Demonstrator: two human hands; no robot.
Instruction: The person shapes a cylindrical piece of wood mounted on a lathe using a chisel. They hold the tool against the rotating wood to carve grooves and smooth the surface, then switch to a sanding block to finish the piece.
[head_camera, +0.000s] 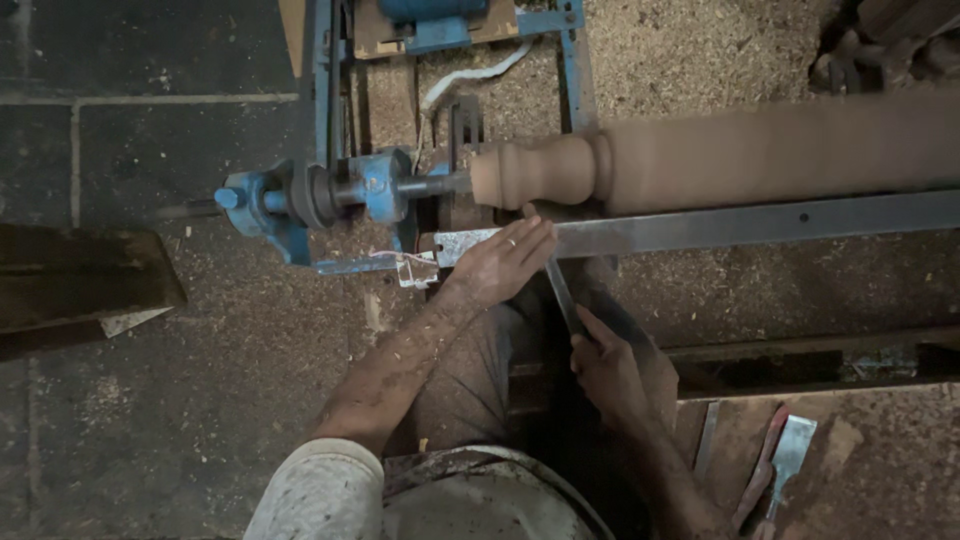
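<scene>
A long wooden spindle (700, 155) with turned beads at its left end sits in a blue lathe (330, 195). A flat metal tool rest bar (740, 225) runs below it. My left hand (500, 262) lies on the bar's left end, fingers pressing a narrow steel chisel (562, 295) down near the beaded end of the wood. My right hand (605, 372) grips the chisel's lower end, close to my body. The tip of the chisel is hidden under my left fingers.
Sawdust covers the floor (200, 370) and the lathe bed. A wide flat chisel (788, 458) and another tool lie at the lower right. A dark wooden plank (80, 285) lies at the left. A white cable (470, 78) runs behind the lathe.
</scene>
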